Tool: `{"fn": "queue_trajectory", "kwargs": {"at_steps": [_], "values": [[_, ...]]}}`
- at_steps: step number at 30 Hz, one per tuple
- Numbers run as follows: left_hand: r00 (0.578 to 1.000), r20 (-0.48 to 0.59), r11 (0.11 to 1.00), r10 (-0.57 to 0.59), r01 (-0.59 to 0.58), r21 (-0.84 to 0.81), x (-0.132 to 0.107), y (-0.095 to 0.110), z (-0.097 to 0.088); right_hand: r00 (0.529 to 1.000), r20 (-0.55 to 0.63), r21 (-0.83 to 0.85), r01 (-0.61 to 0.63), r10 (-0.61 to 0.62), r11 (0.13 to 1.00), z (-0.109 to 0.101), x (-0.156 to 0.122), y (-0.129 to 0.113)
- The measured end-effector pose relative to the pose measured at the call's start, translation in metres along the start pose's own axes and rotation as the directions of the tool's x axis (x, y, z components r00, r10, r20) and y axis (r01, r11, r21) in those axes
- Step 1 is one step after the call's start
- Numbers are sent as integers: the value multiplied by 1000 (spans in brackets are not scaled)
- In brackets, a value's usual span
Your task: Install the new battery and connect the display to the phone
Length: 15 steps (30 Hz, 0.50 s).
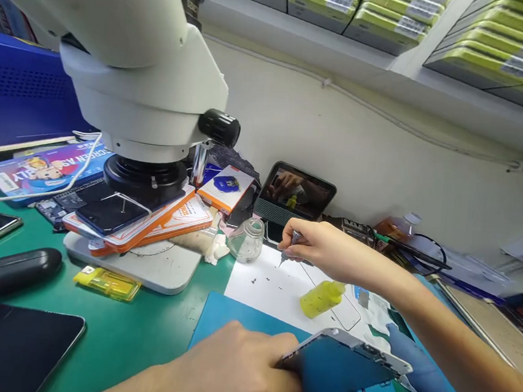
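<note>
My left hand (235, 372) is closed on the edge of an opened phone body (342, 364), held tilted above the blue mat (231, 316). My right hand (316, 244) reaches forward and pinches a thin tool, a small screwdriver (287, 251), with its tip down on the white sheet (271, 286), where tiny screws lie. A yellow squeeze bottle (321, 297) lies on the sheet just right of the tip. A small clear glass jar (247, 239) stands just left of my right hand.
A large white microscope (139, 73) stands at the left over a stack of phones and orange boxes (134, 221). A yellow lighter (107, 283), black case (16, 268), dark tablet (6, 347) and small screen (299, 193) are nearby. Shelves with green boxes (389, 17) hang above.
</note>
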State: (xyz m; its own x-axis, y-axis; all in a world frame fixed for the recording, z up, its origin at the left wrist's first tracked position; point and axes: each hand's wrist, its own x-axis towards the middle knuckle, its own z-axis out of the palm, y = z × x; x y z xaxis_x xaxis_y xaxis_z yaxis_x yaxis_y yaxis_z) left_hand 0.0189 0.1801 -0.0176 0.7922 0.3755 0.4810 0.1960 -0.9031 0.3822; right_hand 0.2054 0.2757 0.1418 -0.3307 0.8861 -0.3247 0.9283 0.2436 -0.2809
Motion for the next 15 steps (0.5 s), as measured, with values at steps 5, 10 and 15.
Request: {"fn": "queue_trajectory", "kwargs": {"at_steps": [5,10,15], "values": [[1000,14,999,-13,13,-49,-1,0,-4,997,49,-57,-56,58,997,10,8,-10],[1000,-25,995,-14,11,-102,-4,1,-6,997,12,-76,-78,79,994,18,15,-7],[997,-75,988,-32,20,-154,-8,5,-12,977,-215,86,28,-9,996,6,-5,-3]]}}
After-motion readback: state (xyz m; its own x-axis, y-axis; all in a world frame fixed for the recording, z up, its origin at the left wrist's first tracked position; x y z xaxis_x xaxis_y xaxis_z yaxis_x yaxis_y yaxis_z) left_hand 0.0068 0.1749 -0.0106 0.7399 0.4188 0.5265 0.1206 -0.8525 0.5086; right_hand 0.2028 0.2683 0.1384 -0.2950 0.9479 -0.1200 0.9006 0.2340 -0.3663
